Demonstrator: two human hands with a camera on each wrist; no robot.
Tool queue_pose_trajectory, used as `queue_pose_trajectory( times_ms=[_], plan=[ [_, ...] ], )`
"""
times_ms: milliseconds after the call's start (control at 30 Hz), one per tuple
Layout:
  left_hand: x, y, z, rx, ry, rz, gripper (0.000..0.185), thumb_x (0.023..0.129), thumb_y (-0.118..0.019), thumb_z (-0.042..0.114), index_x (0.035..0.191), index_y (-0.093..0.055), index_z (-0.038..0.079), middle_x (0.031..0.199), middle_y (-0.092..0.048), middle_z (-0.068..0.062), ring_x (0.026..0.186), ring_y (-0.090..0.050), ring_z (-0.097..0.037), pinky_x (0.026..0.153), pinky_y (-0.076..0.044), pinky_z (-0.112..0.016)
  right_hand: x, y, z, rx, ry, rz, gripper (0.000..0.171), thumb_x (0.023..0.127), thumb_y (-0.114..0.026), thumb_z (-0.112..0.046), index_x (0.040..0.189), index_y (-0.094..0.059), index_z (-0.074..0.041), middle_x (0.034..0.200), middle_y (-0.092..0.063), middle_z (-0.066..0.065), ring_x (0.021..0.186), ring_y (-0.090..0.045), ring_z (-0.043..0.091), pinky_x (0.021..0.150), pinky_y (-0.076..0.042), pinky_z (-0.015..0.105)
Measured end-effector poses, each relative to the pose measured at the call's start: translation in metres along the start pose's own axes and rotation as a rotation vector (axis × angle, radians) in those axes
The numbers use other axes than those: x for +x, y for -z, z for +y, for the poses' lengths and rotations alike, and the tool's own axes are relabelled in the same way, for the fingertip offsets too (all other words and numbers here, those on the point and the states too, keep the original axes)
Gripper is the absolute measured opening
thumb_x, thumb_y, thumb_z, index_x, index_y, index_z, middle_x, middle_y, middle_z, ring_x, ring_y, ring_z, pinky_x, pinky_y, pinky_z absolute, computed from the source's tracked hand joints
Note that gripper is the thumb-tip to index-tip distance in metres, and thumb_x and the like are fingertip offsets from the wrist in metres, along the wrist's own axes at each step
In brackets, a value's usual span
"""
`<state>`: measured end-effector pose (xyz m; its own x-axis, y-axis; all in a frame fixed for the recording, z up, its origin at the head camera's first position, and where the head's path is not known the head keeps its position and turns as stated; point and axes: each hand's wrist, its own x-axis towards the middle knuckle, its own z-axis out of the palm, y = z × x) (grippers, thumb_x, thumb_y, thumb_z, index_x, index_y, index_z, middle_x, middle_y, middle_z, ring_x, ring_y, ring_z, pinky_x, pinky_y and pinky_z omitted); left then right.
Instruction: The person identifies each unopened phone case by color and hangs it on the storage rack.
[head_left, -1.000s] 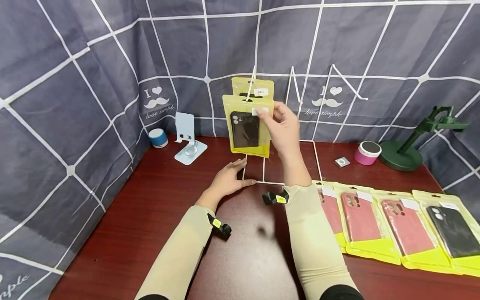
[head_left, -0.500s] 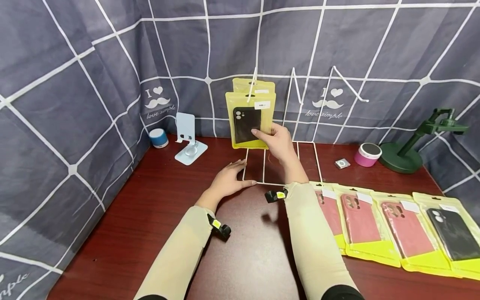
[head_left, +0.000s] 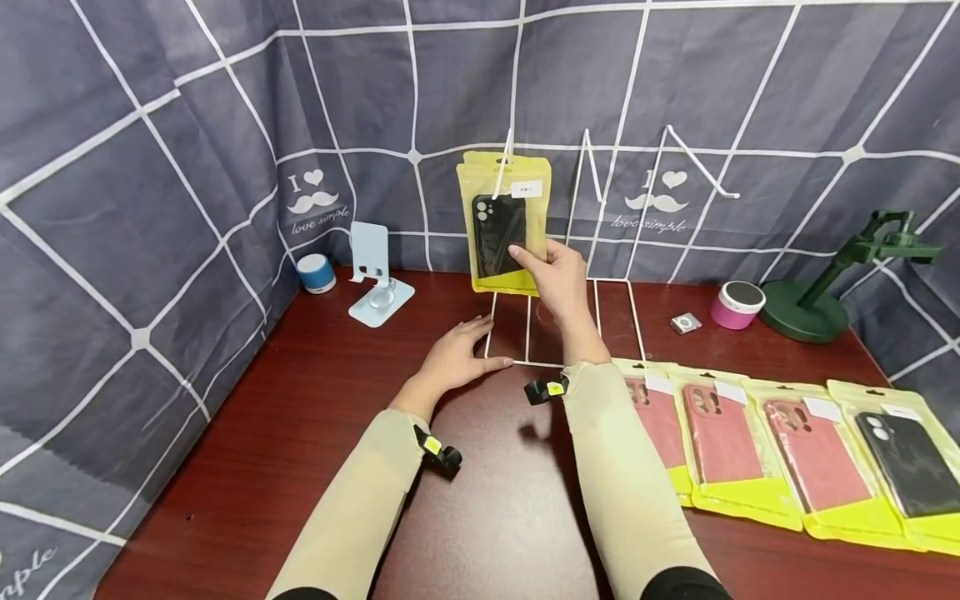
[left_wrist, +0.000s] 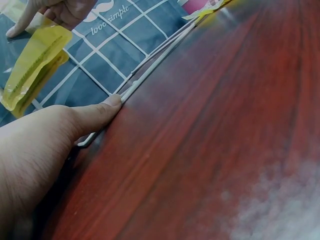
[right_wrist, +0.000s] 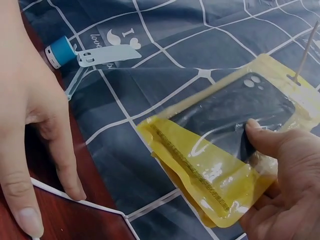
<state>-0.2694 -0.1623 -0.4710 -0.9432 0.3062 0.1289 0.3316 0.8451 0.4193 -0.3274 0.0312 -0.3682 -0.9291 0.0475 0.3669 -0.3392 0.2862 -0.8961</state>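
Note:
A black phone case in a yellow-edged clear pouch (head_left: 498,242) hangs by its top hole on the left hook (head_left: 502,171) of a white wire display rack (head_left: 636,321). My right hand (head_left: 561,279) pinches the pouch's lower right side, thumb on the front over the case. Behind it a second yellow pouch (head_left: 471,157) hangs on the same hook, mostly covered. My left hand (head_left: 456,358) lies with fingers extended at the rack's base on the table; in the left wrist view its thumb (left_wrist: 111,101) touches the front wire.
Several pouched phone cases, pink ones (head_left: 723,437) and a black one (head_left: 907,462), lie at right. Two more rack hooks (head_left: 701,162) stick out. Behind are a phone stand (head_left: 372,267), blue speaker (head_left: 316,275), pink speaker (head_left: 738,306), small square player (head_left: 685,323) and green stand (head_left: 802,312).
My right hand moved from the front pouch's label down to its lower side. The front pouch slid back and up along the hook, close against the rear one. My left hand stayed put.

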Motion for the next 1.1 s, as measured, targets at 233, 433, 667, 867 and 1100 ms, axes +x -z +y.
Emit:
queue_pose_trajectory(
  times_ms=[233,433,667,867,1100],
  plan=[
    [-0.001,-0.001,-0.001,-0.002,-0.006,0.004,0.092,0.083,-0.066,0.070,0.151,-0.048,0.010,0.157,-0.042,-0.004,0.147,-0.034,-0.022,0.121,-0.024,-0.037,-0.001,-0.005,-0.001,-0.002,0.002,0.055,0.035,0.083,-0.082,-0.046,0.084,-0.077,-0.011,0.064,-0.065,-0.007,0.066,-0.047,0.013,0.055,-0.034,0.030],
    [-0.003,-0.002,-0.002,-0.001,0.007,-0.005,0.093,0.083,-0.065,0.072,0.151,-0.048,0.011,0.158,-0.041,-0.002,0.148,-0.033,-0.021,0.121,-0.023,-0.036,-0.003,-0.005,0.000,-0.010,-0.021,0.017,0.037,0.083,-0.081,-0.049,0.089,-0.078,-0.012,0.071,-0.070,-0.005,0.070,-0.051,0.013,0.059,-0.038,0.030],
    [0.001,-0.002,-0.003,0.007,-0.006,0.010,0.093,0.083,-0.065,0.072,0.151,-0.048,0.011,0.157,-0.043,-0.003,0.147,-0.034,-0.022,0.121,-0.024,-0.036,0.000,-0.001,0.002,0.026,-0.019,-0.013,0.038,0.083,-0.081,-0.047,0.094,-0.079,-0.012,0.077,-0.073,-0.005,0.073,-0.052,0.013,0.061,-0.039,0.029],
    [0.003,0.000,-0.004,0.010,-0.008,0.004,0.093,0.083,-0.066,0.071,0.151,-0.047,0.011,0.157,-0.042,-0.003,0.147,-0.033,-0.021,0.121,-0.023,-0.035,0.003,0.004,0.000,0.017,-0.016,-0.056,0.038,0.084,-0.080,-0.046,0.100,-0.078,-0.012,0.085,-0.075,0.001,0.074,-0.057,0.013,0.062,-0.043,0.028],
    [0.000,-0.001,-0.002,0.005,0.006,0.003,0.095,0.083,-0.064,0.074,0.152,-0.046,0.012,0.158,-0.040,0.000,0.148,-0.032,-0.017,0.121,-0.022,-0.033,-0.003,0.019,0.000,0.007,-0.013,-0.101,0.045,0.086,-0.079,-0.045,0.115,-0.074,-0.011,0.104,-0.076,0.006,0.096,-0.069,0.015,0.081,-0.050,0.027]
  ],
)
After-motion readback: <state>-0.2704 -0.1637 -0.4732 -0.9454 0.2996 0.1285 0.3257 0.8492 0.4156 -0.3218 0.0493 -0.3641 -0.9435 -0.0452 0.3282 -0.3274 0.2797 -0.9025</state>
